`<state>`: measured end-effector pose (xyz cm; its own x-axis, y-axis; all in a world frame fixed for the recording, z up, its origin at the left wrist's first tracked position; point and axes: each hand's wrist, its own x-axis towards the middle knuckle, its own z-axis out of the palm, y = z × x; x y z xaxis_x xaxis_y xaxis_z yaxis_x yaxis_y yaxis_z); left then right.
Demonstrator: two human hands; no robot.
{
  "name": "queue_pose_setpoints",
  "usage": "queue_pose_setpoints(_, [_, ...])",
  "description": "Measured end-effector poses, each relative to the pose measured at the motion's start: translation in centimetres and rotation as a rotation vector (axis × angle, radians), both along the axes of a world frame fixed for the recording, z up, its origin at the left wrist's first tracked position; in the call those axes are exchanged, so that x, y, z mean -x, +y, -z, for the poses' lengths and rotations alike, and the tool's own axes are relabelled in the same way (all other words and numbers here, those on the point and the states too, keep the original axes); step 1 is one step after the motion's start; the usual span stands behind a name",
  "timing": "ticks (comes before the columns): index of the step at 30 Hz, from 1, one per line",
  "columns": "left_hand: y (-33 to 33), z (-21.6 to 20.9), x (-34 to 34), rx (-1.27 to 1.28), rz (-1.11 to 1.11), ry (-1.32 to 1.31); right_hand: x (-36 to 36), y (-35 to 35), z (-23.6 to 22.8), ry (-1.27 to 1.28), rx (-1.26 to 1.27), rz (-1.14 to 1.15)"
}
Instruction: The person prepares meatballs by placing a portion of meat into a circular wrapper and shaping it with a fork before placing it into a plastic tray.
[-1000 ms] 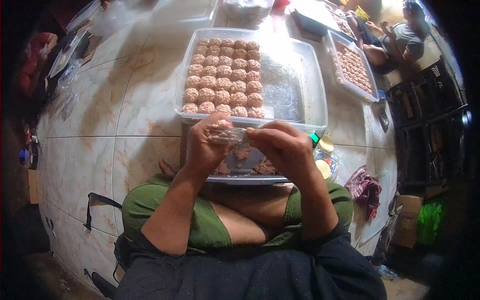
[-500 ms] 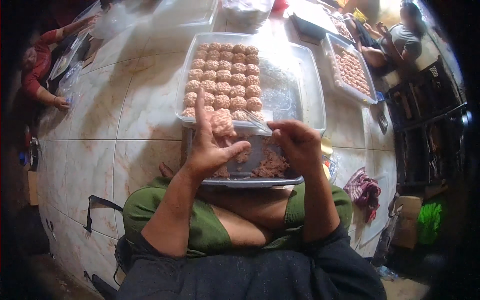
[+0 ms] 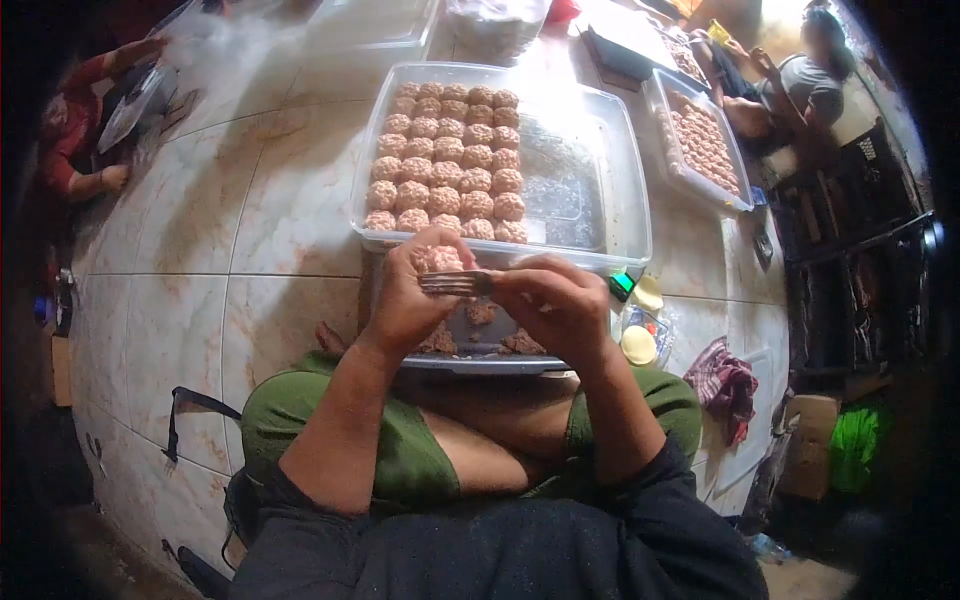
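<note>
My left hand [image 3: 398,305] is curled round a pinkish, rough-surfaced ball [image 3: 440,259] of what looks like a nut-studded paste. In my right hand [image 3: 562,302] is a metal fork [image 3: 450,284], its tines pointing left and lying against the near side of that ball. Just beyond my hands, rows of similar balls [image 3: 447,148] fill the left part of a clear plastic box [image 3: 635,215]. Below my hands sits a dark tray [image 3: 470,366] holding lumps of brown mixture [image 3: 520,344], partly covered by my hands.
A second clear box of balls [image 3: 705,145] stands at the far right. Small round yellowish items [image 3: 638,345] and a checked cloth [image 3: 722,385] lie to my right. Two people sit nearby, one far left in red [image 3: 65,150], one far right in grey [image 3: 810,85].
My left fingers, stretched out before, have curled round the ball. The fork has moved left and toward me from the box's front edge onto the ball. The person at left has shifted.
</note>
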<state>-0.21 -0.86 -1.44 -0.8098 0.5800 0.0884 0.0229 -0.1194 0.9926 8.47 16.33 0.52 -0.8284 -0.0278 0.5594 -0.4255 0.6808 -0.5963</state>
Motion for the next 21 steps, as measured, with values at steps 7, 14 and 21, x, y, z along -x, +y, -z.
queue_pose_setpoints(7, [0.5, -0.2, -0.4, 0.043, -0.118, 0.321, 0.3, 0.5, -0.5, 0.011, 0.123, -0.018])
queue_pose_setpoints(14, [0.1, 1.0, 0.1, 0.059, -0.074, 0.291, 0.4, 0.6, 0.4, -0.022, 0.103, -0.026])
queue_pose_setpoints(21, [0.7, 0.5, -0.3, -0.049, -0.143, 0.197, -0.1, 1.6, 0.6, -0.253, 0.375, 0.181])
